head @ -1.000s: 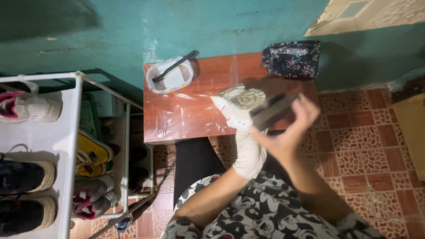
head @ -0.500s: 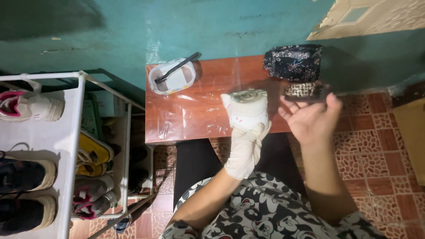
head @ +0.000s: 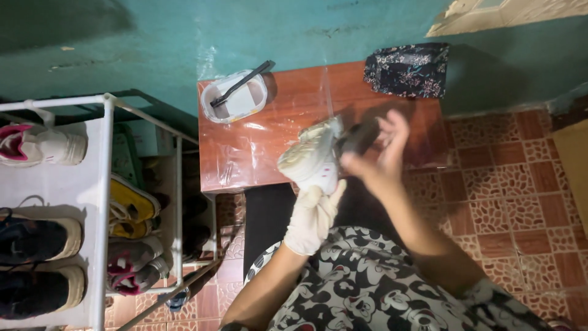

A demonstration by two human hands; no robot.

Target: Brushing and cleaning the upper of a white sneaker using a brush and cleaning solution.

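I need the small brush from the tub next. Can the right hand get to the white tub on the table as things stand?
Probably not at once: the right hand grips a dark brush against the shoe. Otherwise the way over the table to the white tub looks free.

Gloved left hand (head: 313, 211) holds white shoe (head: 311, 160); right hand (head: 378, 156) brushes it.
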